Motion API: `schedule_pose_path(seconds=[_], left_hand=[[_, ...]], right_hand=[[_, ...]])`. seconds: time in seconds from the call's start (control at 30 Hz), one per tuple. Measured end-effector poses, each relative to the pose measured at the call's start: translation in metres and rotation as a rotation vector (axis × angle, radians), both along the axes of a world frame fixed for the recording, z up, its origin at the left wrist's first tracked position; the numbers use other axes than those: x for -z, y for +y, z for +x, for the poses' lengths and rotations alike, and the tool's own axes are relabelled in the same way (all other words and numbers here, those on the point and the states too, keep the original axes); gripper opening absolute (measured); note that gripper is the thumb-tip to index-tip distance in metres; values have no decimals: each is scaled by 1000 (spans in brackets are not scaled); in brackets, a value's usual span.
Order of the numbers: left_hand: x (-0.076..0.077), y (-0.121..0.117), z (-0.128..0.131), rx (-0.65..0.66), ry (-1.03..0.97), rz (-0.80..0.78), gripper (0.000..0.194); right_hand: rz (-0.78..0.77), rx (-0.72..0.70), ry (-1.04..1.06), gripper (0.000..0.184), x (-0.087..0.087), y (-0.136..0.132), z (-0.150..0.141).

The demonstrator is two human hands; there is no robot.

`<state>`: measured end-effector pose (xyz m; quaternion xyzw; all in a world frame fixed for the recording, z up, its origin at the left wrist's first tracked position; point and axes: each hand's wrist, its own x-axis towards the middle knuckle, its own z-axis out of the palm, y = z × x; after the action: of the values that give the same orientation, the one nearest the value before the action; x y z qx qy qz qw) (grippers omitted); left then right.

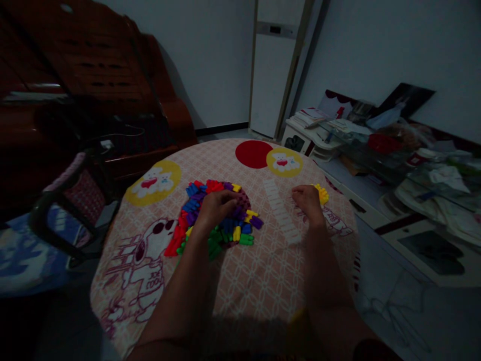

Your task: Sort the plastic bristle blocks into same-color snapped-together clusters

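Observation:
My left hand (217, 209) hovers at or just above a pile of plastic toy building blocks (191, 205) in red, blue, purple, green and yellow. Its fingers and thumb are bent together, and whatever is between them is too dark to make out. To the right, my right hand (307, 200) has its fingers curled closed; anything inside them is hidden. A cluster of yellow blocks (321, 193) lies just beyond that hand's right side. Between my two hands runs a long white ridged strip (281, 213), lying slantwise on the table.
The round table (255, 286) wears a patterned cloth. A dark-framed chair (71, 200) stands at its left, with a wooden sofa (108, 75) behind. Along the right wall, a low cabinet (361, 195) carries papers and clutter. A tall white unit (276, 75) stands at the back.

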<state>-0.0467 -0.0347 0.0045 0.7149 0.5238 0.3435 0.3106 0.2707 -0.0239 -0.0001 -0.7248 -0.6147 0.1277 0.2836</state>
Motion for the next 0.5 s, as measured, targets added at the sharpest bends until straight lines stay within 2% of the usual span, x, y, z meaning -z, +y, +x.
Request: schedule_pose_path(seconds=[0.13,0.23,0.37,0.5], left_hand=[[8,-5,34,165,290,109,24],[16,-5,45,189,404,107,18],[18,-3,40,56,253,112,21],[13,-3,37,-14,-28,72,19]], right_hand=[[-118,-292,125,25,-2,-3,-38],[-175,-477,139,20,-4,-4,-67],[-172,-617,212,16,-6,-6,-91],[-127,-569,429,19,-9,-8,-98]])
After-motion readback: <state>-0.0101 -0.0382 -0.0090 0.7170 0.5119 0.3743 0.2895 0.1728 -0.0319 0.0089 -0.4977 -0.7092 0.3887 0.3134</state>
